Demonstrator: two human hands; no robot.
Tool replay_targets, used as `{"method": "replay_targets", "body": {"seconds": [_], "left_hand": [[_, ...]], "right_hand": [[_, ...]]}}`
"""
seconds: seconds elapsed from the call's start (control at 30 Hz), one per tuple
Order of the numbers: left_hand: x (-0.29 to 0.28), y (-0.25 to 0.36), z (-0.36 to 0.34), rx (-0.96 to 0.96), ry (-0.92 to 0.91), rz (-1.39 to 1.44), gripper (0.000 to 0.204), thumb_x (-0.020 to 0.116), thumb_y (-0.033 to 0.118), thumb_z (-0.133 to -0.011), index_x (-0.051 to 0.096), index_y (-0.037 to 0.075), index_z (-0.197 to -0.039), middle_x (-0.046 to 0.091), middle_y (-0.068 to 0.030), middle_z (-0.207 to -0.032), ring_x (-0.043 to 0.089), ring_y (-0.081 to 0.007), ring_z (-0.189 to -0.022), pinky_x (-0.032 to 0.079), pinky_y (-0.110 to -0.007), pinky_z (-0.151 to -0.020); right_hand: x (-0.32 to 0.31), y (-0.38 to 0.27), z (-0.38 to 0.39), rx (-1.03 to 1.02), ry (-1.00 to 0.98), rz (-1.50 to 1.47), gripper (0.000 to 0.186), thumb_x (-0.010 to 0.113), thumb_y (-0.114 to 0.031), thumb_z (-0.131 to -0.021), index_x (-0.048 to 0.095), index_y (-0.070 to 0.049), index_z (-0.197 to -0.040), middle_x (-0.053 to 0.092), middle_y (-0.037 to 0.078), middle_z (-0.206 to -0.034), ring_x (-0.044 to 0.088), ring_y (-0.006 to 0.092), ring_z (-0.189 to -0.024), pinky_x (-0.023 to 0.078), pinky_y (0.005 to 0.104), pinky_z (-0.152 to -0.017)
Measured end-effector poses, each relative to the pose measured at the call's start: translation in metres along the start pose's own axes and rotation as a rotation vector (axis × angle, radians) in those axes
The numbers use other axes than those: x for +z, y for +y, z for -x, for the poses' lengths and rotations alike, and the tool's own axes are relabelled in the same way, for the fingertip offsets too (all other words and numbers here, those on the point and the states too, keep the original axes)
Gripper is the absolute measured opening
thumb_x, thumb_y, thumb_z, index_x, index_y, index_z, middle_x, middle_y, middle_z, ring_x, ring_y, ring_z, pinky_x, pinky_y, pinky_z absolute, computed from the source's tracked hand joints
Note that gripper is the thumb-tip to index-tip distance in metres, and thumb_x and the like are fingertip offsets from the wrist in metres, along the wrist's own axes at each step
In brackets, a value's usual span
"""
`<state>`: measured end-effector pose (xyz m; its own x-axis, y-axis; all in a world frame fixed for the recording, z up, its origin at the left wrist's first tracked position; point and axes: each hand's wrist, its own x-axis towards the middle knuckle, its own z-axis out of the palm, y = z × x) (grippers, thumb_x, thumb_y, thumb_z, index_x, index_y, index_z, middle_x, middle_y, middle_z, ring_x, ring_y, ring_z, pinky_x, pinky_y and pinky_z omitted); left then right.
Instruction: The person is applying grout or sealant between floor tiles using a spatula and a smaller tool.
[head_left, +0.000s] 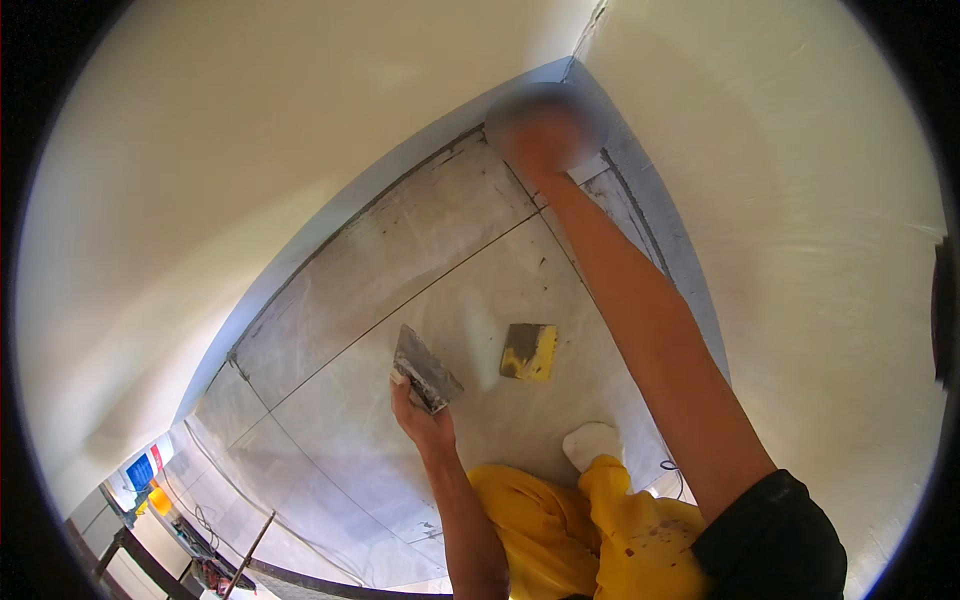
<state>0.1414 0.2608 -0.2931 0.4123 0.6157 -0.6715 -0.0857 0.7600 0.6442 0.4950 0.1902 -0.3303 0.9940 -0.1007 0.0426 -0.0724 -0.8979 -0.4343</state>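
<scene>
In my left hand [427,425] is a flat, four-sided scraper [424,366] with a broad face smeared grey. My fingers close round its lower edge, and it is tilted above the tiled floor. My right arm stretches to the far corner, where my right hand [545,142] is beside the grey-blue band at the foot of the walls. That hand is blurred, so neither its fingers nor anything in them can be made out. Between my arms a small yellow square piece [529,351], largely covered in dark grey smears, lies on the floor.
Pale walls [820,220] meet at the far corner above a grey-blue band [262,262]. Large light tiles [350,300] have dark joints and grey residue. My yellow trousers [540,520] and a light-coloured foot [592,443] are close by. A cable, a container and dark bars stand at lower left.
</scene>
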Motion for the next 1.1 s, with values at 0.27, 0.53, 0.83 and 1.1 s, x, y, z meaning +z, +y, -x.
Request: {"method": "replay_targets", "body": {"seconds": [0.27, 0.53, 0.83, 1.1], "left_hand": [[-0.003, 0.000, 0.000, -0.013, -0.063, 0.024, 0.033, 0.042, 0.018, -0.086, 0.049, 0.002, -0.115, 0.054, -0.0085, -0.107, 0.053, -0.0212, -0.099, 0.044, -0.035, -0.083], [-0.003, 0.004, -0.001, -0.008, -0.042, 0.031, 0.033, 0.041, 0.020, -0.086, 0.049, 0.003, -0.114, 0.054, -0.0077, -0.106, 0.053, -0.0208, -0.096, 0.044, -0.034, -0.081], [0.002, 0.003, 0.002, -0.040, -0.094, 0.064, 0.034, 0.041, 0.018, -0.085, 0.048, 0.003, -0.115, 0.055, -0.0082, -0.105, 0.054, -0.0214, -0.096, 0.046, -0.035, -0.079], [0.001, 0.008, 0.006, -0.269, 0.002, 0.138, 0.018, 0.045, 0.019, -0.086, 0.053, 0.005, -0.096, 0.056, -0.0059, -0.080, 0.054, -0.0172, -0.069, 0.047, -0.031, -0.061]], "right_hand": [[0.005, 0.002, -0.011, -0.004, 0.114, 0.003, 0.060, 0.056, -0.027, -0.072, 0.044, -0.006, -0.126, 0.043, 0.021, -0.114, 0.036, 0.0394, -0.107, 0.027, 0.0529, -0.083], [-0.002, -0.015, 0.028, -0.114, -0.183, -0.067, 0.047, 0.052, -0.025, -0.076, 0.053, -0.007, -0.119, 0.045, 0.019, -0.112, 0.037, 0.0385, -0.105, 0.027, 0.0515, -0.084], [0.004, 0.000, -0.006, -0.031, 0.040, 0.002, 0.048, 0.057, -0.027, -0.074, 0.052, -0.001, -0.114, 0.043, 0.020, -0.113, 0.037, 0.0371, -0.104, 0.029, 0.0517, -0.081], [-0.036, -0.008, 0.109, -0.702, -0.746, -0.506, 0.044, 0.057, -0.010, -0.074, 0.055, -0.010, -0.118, 0.054, 0.017, -0.097, 0.051, 0.0317, -0.091, 0.043, 0.0365, -0.084]]}}
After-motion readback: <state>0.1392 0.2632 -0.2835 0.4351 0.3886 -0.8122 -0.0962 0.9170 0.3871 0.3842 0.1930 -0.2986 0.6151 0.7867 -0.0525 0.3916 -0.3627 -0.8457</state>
